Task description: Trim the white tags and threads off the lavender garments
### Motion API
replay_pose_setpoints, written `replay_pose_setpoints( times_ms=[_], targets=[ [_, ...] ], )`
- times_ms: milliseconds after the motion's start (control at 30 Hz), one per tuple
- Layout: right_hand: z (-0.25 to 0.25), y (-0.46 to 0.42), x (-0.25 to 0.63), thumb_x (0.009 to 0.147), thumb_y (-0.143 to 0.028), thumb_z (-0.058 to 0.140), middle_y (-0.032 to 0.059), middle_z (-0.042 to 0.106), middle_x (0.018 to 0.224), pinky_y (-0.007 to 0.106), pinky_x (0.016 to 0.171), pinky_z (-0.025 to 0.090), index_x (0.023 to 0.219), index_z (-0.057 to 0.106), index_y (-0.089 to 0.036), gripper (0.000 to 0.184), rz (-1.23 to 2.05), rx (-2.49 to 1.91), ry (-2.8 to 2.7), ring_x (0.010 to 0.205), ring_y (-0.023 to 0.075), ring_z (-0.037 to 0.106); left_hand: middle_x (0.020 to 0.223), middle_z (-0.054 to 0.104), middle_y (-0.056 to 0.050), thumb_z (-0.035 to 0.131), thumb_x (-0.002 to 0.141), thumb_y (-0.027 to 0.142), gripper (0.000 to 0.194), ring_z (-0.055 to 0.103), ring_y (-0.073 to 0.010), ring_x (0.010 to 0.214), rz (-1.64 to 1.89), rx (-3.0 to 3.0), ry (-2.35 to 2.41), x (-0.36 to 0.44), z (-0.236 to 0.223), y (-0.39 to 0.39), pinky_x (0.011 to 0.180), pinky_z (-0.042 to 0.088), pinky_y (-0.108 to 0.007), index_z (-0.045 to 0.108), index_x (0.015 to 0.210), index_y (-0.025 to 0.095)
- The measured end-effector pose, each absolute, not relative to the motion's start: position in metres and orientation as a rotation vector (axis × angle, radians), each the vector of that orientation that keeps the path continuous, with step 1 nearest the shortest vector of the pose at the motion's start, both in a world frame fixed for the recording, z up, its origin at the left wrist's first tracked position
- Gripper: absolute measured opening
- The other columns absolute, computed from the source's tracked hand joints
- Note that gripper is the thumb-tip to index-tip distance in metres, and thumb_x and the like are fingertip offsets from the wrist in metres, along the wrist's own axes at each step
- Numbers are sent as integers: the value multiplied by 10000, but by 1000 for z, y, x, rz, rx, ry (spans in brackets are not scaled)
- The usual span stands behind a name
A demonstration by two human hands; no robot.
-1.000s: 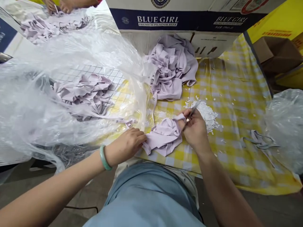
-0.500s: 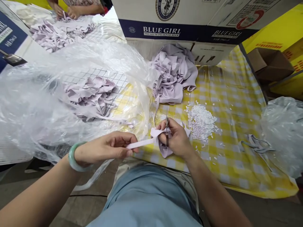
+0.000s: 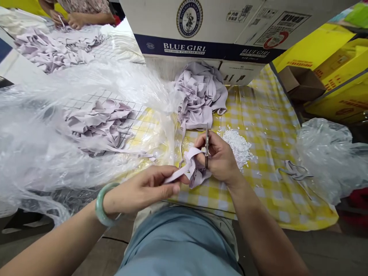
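one lilac cloth piece (image 3: 198, 175) is bunched between two hands, above the near edge of the table. it is pale, matte and softly crumpled, with folds drooping below the right hand and one flat, narrow strap (image 3: 174, 177) running out to the left. the left hand (image 3: 153, 186), with one green bangle (image 3: 101, 205) at its wrist, has that strap between thumb and fingers. the right hand (image 3: 220, 157) is closed around one metal snips (image 3: 206, 147), blades pointing away, and grips the cloth too; it's hard to see whether the blades are touching any fabric. just right of this hand lies one pile of white snippets (image 3: 237, 147), with stray bits scattered round it on one yellow checked tablecloth (image 3: 273, 126). there are three lilac heaps: one (image 3: 198, 96) against one large printed carton (image 3: 218, 23), one (image 3: 102, 124) to the left beside crumpled clear plastic sheeting (image 3: 37, 149), and one (image 3: 51, 50) at the far left, near two hands of a co-worker (image 3: 75, 21). over to the right are one small tangle of straps (image 3: 294, 170), one clear plastic bag (image 3: 322, 153) beside it, and one small brown box (image 3: 301, 84) farther back.
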State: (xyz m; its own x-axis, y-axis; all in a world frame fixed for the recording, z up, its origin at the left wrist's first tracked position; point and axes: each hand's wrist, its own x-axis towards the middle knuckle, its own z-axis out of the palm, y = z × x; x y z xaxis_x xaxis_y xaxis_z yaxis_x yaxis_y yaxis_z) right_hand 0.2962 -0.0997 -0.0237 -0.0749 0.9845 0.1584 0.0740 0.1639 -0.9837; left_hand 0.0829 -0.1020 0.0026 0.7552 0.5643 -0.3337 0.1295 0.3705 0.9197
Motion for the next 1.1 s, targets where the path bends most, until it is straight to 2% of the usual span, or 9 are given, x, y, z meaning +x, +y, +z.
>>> replay_pose_setpoints(
  times_ms=[133, 233, 300, 467, 600, 667, 800, 967, 1100],
  targets=[
    [-20, -99, 285, 715, -150, 645, -19, 555, 823, 279, 681, 479, 812, 524, -238, 179, 1058, -1018, -1357, 764, 138, 545, 986, 662, -140, 592, 818, 549, 513, 639, -232, 863, 224, 586, 371, 106, -5, -107, 798, 505, -356, 684, 1093, 126],
    [-18, -98, 284, 729, -142, 646, -18, 550, 828, 291, 693, 484, 826, 516, -244, 191, 1037, -980, -1317, 761, 139, 560, 719, 573, -38, 623, 840, 412, 323, 497, -80, 558, 378, 486, 442, 119, -9, -109, 537, 410, -191, 711, 971, 130],
    [-19, -97, 286, 744, -124, 641, -18, 546, 828, 294, 712, 485, 834, 505, -244, 202, 985, -951, -1291, 773, 139, 562, 628, 481, 12, 667, 834, 317, 203, 356, -40, 499, 513, 587, 577, 121, -10, -109, 461, 287, -150, 711, 891, 127],
    [-24, -98, 287, 750, -126, 650, -22, 530, 834, 284, 757, 484, 839, 480, -238, 222, 897, -928, -1252, 803, 132, 557, 703, 572, -15, 699, 814, 303, 178, 458, -70, 573, 631, 747, 693, 115, -11, -108, 545, 363, -187, 646, 808, 133],
    [-21, -98, 284, 751, -181, 634, -21, 533, 822, 269, 733, 481, 827, 463, -236, 195, 894, -1028, -1246, 789, 129, 560, 652, 507, 13, 630, 866, 333, 204, 335, -41, 493, 573, 820, 668, 112, -9, -106, 472, 240, -188, 646, 845, 131],
    [-17, -94, 286, 738, -205, 632, -24, 541, 814, 257, 700, 474, 822, 480, -232, 176, 948, -1076, -1248, 753, 122, 557, 649, 492, 13, 578, 907, 356, 236, 352, -60, 525, 567, 1034, 723, 109, -5, -107, 483, 261, -198, 671, 890, 140],
    [-12, -85, 283, 681, -237, 669, -41, 543, 750, 227, 597, 433, 808, 537, -214, 185, 1250, -1135, -1241, 627, 94, 506, 809, 589, -50, 512, 944, 267, 212, 530, -148, 769, 639, 1629, 743, 102, 12, -109, 705, 430, -266, 685, 876, 165],
    [-29, -89, 243, 635, -413, 753, -48, 519, 676, 240, 557, 438, 779, 538, -212, 328, 1616, -955, -1002, 589, 106, 491, 1018, 565, -91, 535, 918, 180, 174, 519, -219, 1060, 995, 1840, 722, 101, 22, -104, 913, 434, -319, 700, 868, 192],
    [-48, -100, 235, 613, -425, 797, -65, 487, 646, 249, 549, 460, 820, 513, -222, 406, 1707, -907, -846, 552, 104, 493, 963, 511, -60, 526, 936, 257, 216, 519, -132, 762, 1095, 1391, 733, 110, 11, -96, 673, 449, -259, 682, 810, 176]
  ],
)
